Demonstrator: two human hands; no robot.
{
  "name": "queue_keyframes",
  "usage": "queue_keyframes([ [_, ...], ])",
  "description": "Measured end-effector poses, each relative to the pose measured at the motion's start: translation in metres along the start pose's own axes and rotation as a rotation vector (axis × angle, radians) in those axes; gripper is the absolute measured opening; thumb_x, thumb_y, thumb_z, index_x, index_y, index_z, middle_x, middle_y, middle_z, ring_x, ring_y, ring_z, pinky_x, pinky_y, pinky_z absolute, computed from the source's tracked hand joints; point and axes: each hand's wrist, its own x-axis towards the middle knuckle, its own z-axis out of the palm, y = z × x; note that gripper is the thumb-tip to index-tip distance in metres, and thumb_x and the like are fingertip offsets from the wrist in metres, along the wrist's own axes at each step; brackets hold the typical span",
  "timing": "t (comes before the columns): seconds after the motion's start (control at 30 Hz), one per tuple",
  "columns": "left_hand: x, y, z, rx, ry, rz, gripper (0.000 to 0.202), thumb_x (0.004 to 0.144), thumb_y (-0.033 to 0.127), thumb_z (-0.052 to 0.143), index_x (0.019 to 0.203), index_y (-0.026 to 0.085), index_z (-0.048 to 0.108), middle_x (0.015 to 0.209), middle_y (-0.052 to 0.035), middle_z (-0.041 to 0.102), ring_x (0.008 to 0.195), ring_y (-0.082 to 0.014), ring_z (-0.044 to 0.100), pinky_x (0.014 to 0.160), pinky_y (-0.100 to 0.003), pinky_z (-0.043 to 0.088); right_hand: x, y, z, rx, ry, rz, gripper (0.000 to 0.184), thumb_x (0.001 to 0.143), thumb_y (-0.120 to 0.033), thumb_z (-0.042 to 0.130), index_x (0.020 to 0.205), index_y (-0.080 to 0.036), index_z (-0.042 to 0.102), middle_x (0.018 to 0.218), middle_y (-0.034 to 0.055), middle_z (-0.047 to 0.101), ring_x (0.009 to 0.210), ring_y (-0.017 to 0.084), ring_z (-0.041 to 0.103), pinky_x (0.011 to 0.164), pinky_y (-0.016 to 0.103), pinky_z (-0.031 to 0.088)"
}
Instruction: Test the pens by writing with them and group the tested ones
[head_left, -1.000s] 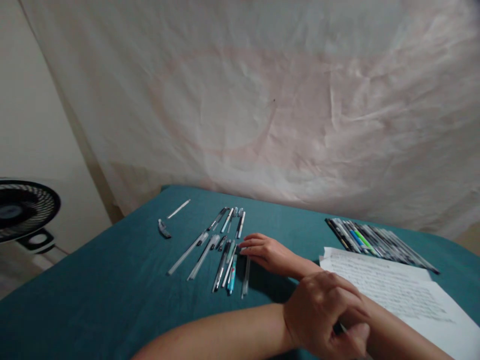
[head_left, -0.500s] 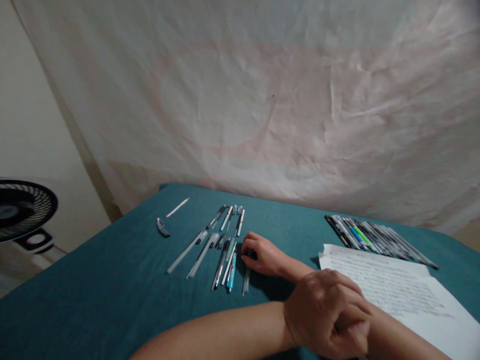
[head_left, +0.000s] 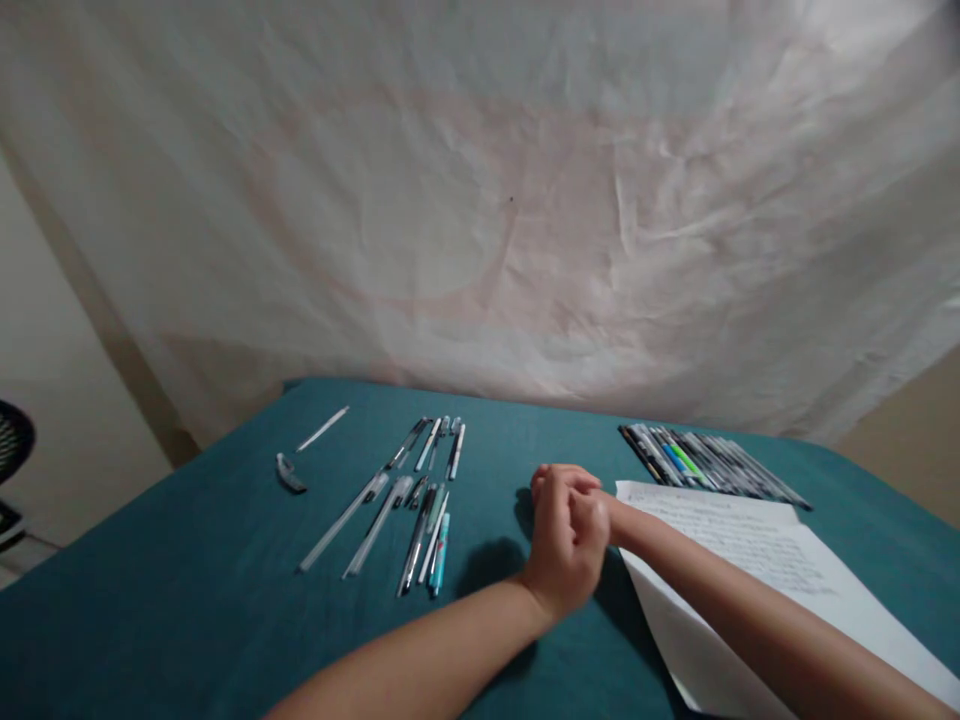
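My left hand (head_left: 564, 548) is closed in a fist, directly in front of my right hand (head_left: 574, 478). The two hands meet or overlap above the green cloth, right of the loose pens. Whatever my left fingers hold, if anything, does not show. My right hand has its fingers curled and is mostly covered by the left, so its contents are hidden too. Nearest to them on the left lie a teal patterned pen (head_left: 440, 556), a slim white stick (head_left: 429, 548) and a dark clear pen (head_left: 414, 550).
Clear pen barrels (head_left: 379, 525), capped pens (head_left: 457, 450) and small caps lie at centre left. Farther left are a curved clear-and-black piece (head_left: 289, 474) and a thin white stick (head_left: 322, 428). A row of pens (head_left: 712, 462) lies behind handwritten paper (head_left: 720, 530) at right.
My right hand has drawn back from the pens, and the clear barrel beneath it is gone from that spot. My left hand has moved forward to meet it. The view has shifted right.
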Motion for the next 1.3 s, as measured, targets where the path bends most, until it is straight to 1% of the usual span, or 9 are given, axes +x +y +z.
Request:
queue_keyframes([
  [0.1,0.010,-0.029,-0.001,-0.090,0.249,-0.295,0.020,0.080,0.011,0.044,0.098,0.019,0.048,0.094,-0.0047,0.052,0.087,-0.0156,0.051,0.081,-0.031,0.040,-0.006,0.004,-0.009,-0.012,-0.040,-0.038,0.014,0.066,-0.009,0.057,0.077,-0.017,0.059,0.080,0.0027,0.054,0.073,0.014,0.052,0.066,0.024,0.044],
  [0.17,0.016,-0.049,-0.003,-0.123,0.369,-0.385,0.022,0.076,0.006,0.046,0.093,0.019,0.048,0.094,-0.0043,0.051,0.089,-0.0149,0.051,0.085,-0.030,0.038,-0.009,0.005,-0.012,-0.025,-0.046,-0.033,0.016,0.069,-0.010,0.054,0.083,-0.016,0.059,0.085,0.0037,0.054,0.071,0.013,0.052,0.064,0.022,0.044],
  [0.27,0.020,-0.075,-0.005,-0.141,0.425,-0.431,0.026,0.073,-0.001,0.042,0.090,0.019,0.046,0.094,-0.0043,0.051,0.089,-0.0136,0.051,0.087,-0.031,0.038,-0.014,0.006,-0.013,-0.026,-0.050,-0.009,0.017,0.074,-0.009,0.051,0.086,-0.016,0.059,0.089,0.0046,0.054,0.069,0.011,0.053,0.064,0.021,0.044],
  [0.37,0.020,-0.087,-0.005,-0.175,0.435,-0.467,0.028,0.070,-0.003,0.042,0.088,0.018,0.045,0.093,-0.0048,0.051,0.089,-0.0133,0.053,0.086,-0.032,0.040,-0.018,0.005,-0.012,-0.006,-0.030,-0.009,0.015,0.077,-0.011,0.050,0.088,-0.016,0.060,0.093,0.0055,0.056,0.075,0.012,0.055,0.069,0.022,0.044],
  [0.47,0.019,-0.091,-0.002,-0.211,0.416,-0.482,0.032,0.068,-0.007,0.041,0.088,0.018,0.046,0.093,-0.0056,0.053,0.089,-0.0127,0.055,0.087,-0.032,0.041,-0.022,0.003,-0.010,0.010,0.007,-0.012,0.012,0.080,-0.013,0.050,0.086,-0.016,0.060,0.091,0.0057,0.057,0.080,0.013,0.054,0.072,0.023,0.043],
  [0.7,0.019,-0.097,0.000,-0.267,0.367,-0.486,0.038,0.064,-0.010,0.041,0.089,0.017,0.049,0.094,-0.0059,0.056,0.091,-0.0128,0.057,0.089,-0.033,0.041,-0.030,0.002,-0.015,0.034,0.094,0.082,0.011,0.083,-0.018,0.048,0.084,-0.016,0.059,0.083,0.0029,0.056,0.067,0.011,0.053,0.063,0.021,0.042],
  [1.03,0.019,-0.097,-0.001,-0.266,0.364,-0.474,0.046,0.057,-0.013,0.034,0.090,0.017,0.048,0.094,-0.0056,0.054,0.091,-0.0114,0.056,0.090,-0.032,0.041,-0.045,0.001,-0.013,-0.036,0.088,0.176,0.013,0.083,-0.018,0.046,0.086,-0.017,0.059,0.086,0.0037,0.056,0.065,0.011,0.053,0.061,0.021,0.041],
  [1.17,0.020,-0.094,-0.001,-0.246,0.378,-0.486,0.043,0.061,-0.012,0.035,0.090,0.017,0.047,0.094,-0.0054,0.054,0.090,-0.0111,0.056,0.089,-0.032,0.041,-0.044,-0.017,-0.009,-0.146,0.152,0.319,0.012,0.083,-0.022,0.047,0.088,-0.018,0.056,0.079,0.0029,0.058,0.063,0.012,0.053,0.060,0.023,0.039],
  [1.3,0.020,-0.090,-0.002,-0.220,0.392,-0.498,0.038,0.064,-0.010,0.037,0.090,0.017,0.047,0.094,-0.0057,0.054,0.088,-0.0123,0.056,0.084,-0.032,0.043,-0.043,-0.040,0.004,-0.214,0.082,0.505,0.027,0.078,-0.029,0.053,0.101,-0.016,0.050,0.071,0.0032,0.060,0.063,0.017,0.057,0.056,0.024,0.036],
])
